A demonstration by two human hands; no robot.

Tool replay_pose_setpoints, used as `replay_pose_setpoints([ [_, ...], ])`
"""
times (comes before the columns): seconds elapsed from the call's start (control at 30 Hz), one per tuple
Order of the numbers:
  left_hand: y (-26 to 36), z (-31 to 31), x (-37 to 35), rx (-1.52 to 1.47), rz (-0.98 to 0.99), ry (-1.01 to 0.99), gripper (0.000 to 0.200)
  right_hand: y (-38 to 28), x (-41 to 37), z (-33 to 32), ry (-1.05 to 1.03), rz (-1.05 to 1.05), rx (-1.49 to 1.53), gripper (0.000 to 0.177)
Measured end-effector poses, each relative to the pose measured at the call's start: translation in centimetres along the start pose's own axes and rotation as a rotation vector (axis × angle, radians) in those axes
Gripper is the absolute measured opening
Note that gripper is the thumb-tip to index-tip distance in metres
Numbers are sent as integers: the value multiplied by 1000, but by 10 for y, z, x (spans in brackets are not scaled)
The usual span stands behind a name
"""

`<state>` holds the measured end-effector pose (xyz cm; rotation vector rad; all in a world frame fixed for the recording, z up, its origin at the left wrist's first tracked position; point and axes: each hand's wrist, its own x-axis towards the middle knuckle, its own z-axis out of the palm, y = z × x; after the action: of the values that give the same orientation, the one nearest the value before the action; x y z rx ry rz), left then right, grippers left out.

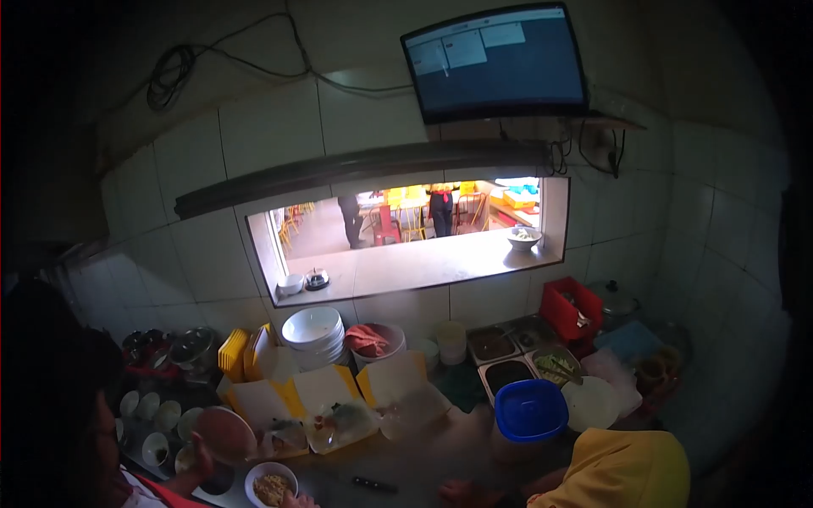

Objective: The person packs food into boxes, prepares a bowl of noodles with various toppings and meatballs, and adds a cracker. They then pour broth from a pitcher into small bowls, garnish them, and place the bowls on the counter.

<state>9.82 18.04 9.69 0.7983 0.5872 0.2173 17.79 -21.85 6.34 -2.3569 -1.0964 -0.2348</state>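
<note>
At the bottom edge my left hand (298,501) shows only in part, its fingers against the right rim of a white bowl (251,484) holding brownish food. My right hand (461,491) is low over the dark counter, blurred and in shadow, so its fingers cannot be made out. A yellow sleeve (627,470) leads to it. Between the hands lies a black-handled knife (374,484). Beyond it stand open yellow-and-white boxes (343,426) with food inside.
At left, a co-worker's hand (201,459) tilts a reddish bowl (225,433) beside several small bowls (167,415). A blue tub (531,411), metal food trays (510,378), a red bin (572,313) and stacked white bowls (313,334) line the counter below a serving window.
</note>
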Motion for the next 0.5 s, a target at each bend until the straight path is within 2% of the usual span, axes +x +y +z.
replay_pose_setpoints([
  [0.07,1,-15,15,177,-4,-164,39,11,-7,17,6,-3,-33,14],
  [0.1,12,15,-11,-34,-34,-60,29,15,-8,23,15,-12,-44,14],
  [0.17,-13,19,-5,-61,-19,-22,30,13,-5,22,52,-10,-30,13],
  [0.2,-39,14,1,-52,-6,9,30,4,-1,14,79,10,14,12],
  [0.3,-146,-18,19,5,38,103,32,28,-7,41,159,-141,-41,12],
  [0.33,-180,-34,21,20,60,133,33,21,-1,34,220,-123,-41,11],
  [0.37,-203,-41,18,40,76,162,33,17,-1,37,41,50,-185,11],
  [0.4,-224,-56,11,58,83,202,34,22,-2,38,157,-23,-131,12],
  [0.43,-225,-58,-1,43,34,310,39,25,-1,39,160,-72,30,13],
  [0.5,-227,-59,-27,-3,-59,529,52,-5,17,11,73,61,45,15],
])
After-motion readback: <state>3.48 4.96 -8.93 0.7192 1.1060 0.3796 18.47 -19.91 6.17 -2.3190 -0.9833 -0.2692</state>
